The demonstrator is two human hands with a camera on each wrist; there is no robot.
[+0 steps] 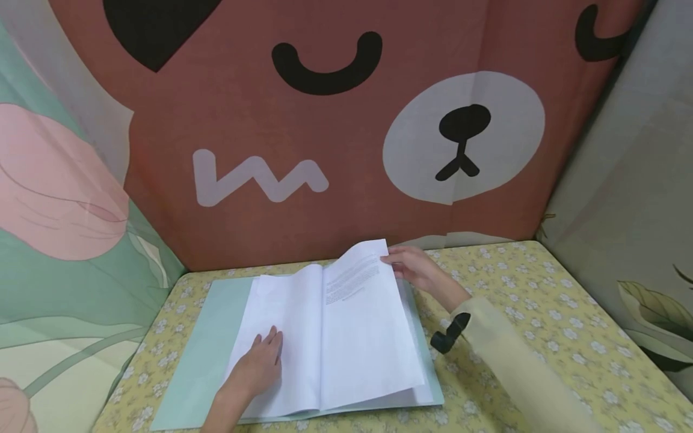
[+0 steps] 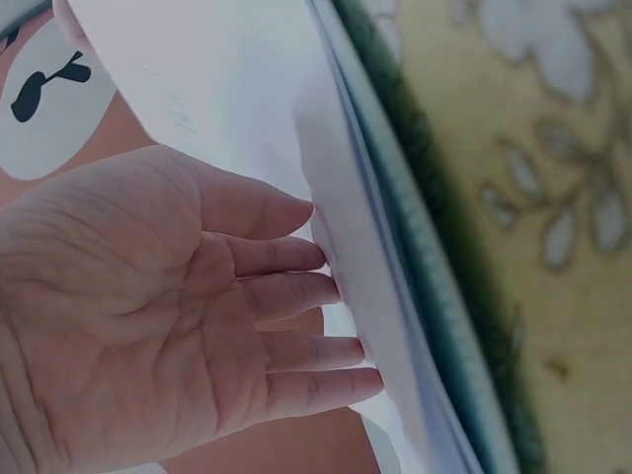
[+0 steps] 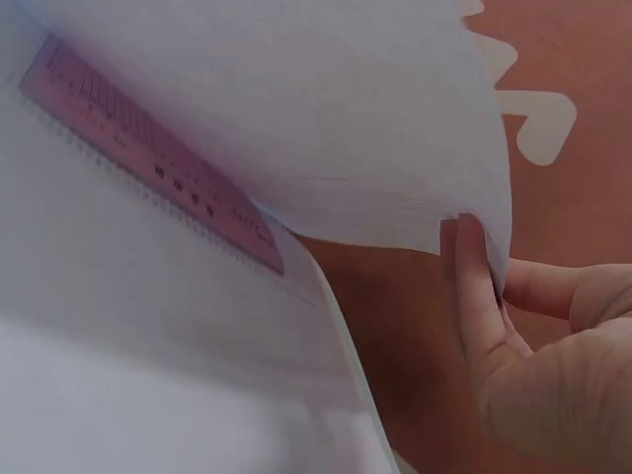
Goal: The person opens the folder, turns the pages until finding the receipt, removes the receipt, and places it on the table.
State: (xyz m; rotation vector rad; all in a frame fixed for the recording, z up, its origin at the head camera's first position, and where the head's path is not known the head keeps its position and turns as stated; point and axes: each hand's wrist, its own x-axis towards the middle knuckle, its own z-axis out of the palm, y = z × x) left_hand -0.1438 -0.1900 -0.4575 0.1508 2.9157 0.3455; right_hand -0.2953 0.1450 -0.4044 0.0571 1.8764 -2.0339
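A pale green folder (image 1: 216, 337) lies spread on the table, with white sheets inside it. My left hand (image 1: 257, 367) rests on the left-hand pages (image 1: 292, 313), its fingers straight; in the left wrist view the fingertips (image 2: 336, 286) meet the paper. The top right corner of a printed sheet (image 1: 368, 337) is raised, and my right hand (image 1: 417, 270) pinches it between thumb and fingers. Beneath that raised sheet, the right wrist view shows a pink see-through ruler (image 3: 148, 158) with dark markings, lying on the paper below and partly hidden.
A yellow flowered cloth (image 1: 574, 337) covers the table. Behind it hangs a reddish-brown curtain (image 1: 243, 240) with a bear face, close to the table's back edge. Printed fabric also stands at left and right. A black strap (image 1: 452, 334) is on the right sleeve.
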